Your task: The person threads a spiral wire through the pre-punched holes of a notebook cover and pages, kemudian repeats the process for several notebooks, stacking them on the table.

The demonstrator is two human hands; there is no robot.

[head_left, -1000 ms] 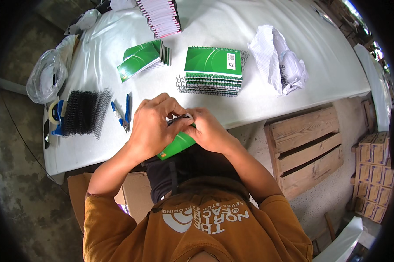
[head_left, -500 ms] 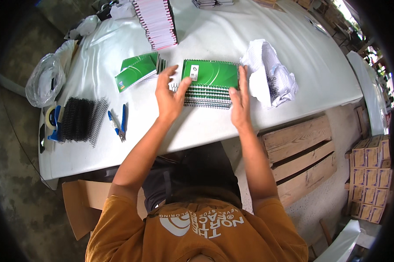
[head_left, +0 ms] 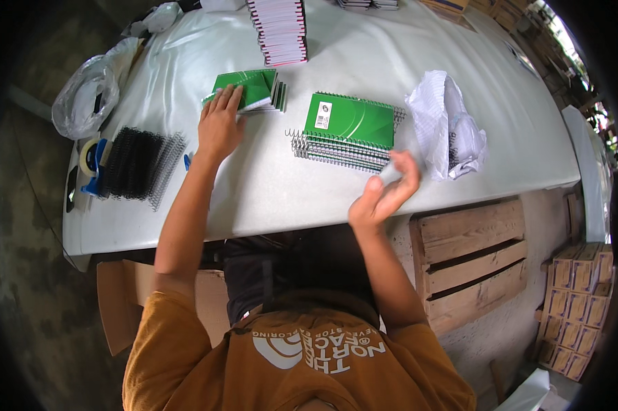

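My left hand (head_left: 221, 127) lies with outstretched fingers on the near left part of a small group of green notebooks (head_left: 254, 85), touching the top cover. To its right stands a stack of green spiral-bound notebooks (head_left: 353, 118), with wire coils along the near edge and some coil ends sticking out at the sides. My right hand (head_left: 385, 195) is raised just in front of that stack's near right corner, thumb and fingers apart, holding nothing. Black plastic coils (head_left: 134, 163) lie in a bundle left of my left forearm. A blue tool handle (head_left: 187, 162) peeks out beside that forearm, mostly hidden.
A crumpled white bag (head_left: 446, 127) with dark coils inside sits right of the stack. A tall notebook pile (head_left: 279, 31) rises at the back. On the left are a blue tape dispenser (head_left: 95, 164) and a clear plastic bag (head_left: 82, 99). A wooden pallet (head_left: 470, 264) stands beyond the table's near edge.
Both hands have left the spiral-bound stack. My left hand has moved left onto the other green notebooks, its forearm now covering most of the blue-handled tool; my right hand has drawn back toward me.
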